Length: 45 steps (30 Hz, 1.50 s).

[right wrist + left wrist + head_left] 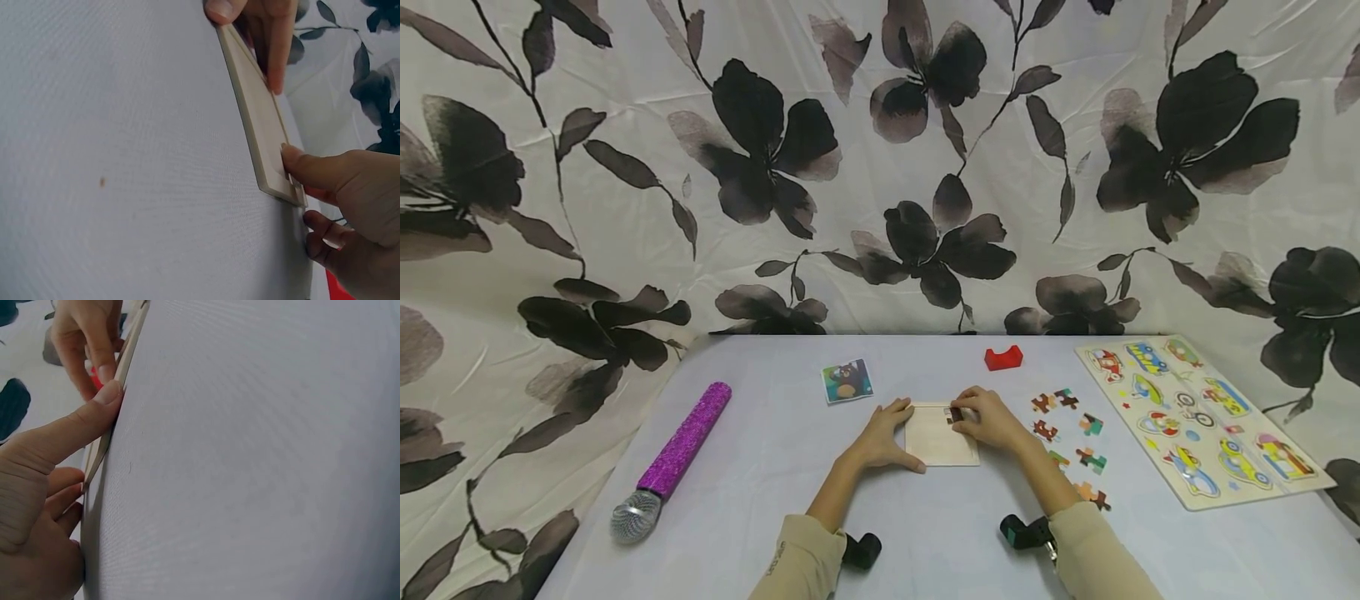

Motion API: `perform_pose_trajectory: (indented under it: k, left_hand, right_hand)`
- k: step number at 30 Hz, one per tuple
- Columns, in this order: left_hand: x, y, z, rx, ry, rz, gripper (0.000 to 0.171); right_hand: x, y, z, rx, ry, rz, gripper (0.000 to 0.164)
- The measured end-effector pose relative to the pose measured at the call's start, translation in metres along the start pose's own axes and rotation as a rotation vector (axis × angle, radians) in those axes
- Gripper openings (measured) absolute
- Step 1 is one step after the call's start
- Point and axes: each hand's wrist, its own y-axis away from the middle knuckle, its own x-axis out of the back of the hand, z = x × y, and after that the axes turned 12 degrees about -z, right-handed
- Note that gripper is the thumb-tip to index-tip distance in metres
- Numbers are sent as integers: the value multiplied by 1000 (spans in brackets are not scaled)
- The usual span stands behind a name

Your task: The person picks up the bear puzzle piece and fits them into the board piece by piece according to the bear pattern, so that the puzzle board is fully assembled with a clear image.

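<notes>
A shallow wooden puzzle tray (pixel 934 442) lies on the white table in front of the person. The left hand (pixel 878 439) holds its left side, thumb at the near edge and fingers by the far left corner. In the left wrist view, the left thumb (pixel 87 425) presses on the tray's edge. At the tray's far right corner, the right hand (pixel 991 421) pinches a dark brown puzzle piece (pixel 954 415), partly hidden by the fingers. In the right wrist view, the right thumb (pixel 312 167) sits over that corner of the tray (pixel 257 119).
Several loose jigsaw pieces (pixel 1045 431) lie right of the right forearm. Beyond the tray are a bear picture card (pixel 847 382) and a red notched block (pixel 1003 358). A picture board (pixel 1206 421) lies far right, a purple glittery microphone (pixel 673 458) at left.
</notes>
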Motion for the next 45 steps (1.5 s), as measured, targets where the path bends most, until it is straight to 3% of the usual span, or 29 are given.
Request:
perform_pose_trajectory:
  k: [9,18,29,38,41,45]
  left_hand:
    - [1,2,-10,-85,20,-29,105]
    - [13,3,6,35,-26,-107,99]
    - [19,2,2,63,21,-160,100]
    - [18,2,1,77,21,-158,99]
    - [18,2,0,76,27,-150,100]
    - [17,1,0,69,28,-134,103]
  right_hand:
    - [-6,1,0,-4,83,16,30]
    - [-3,3,4,14,69,33,30]
    - [-1,4,1,-54,64,53,30]
    - [11,9,4,-103,-67,-12,40]
    - [21,19,12,-147,-123,34,39]
    - [40,39,30,-253,-104,144,31]
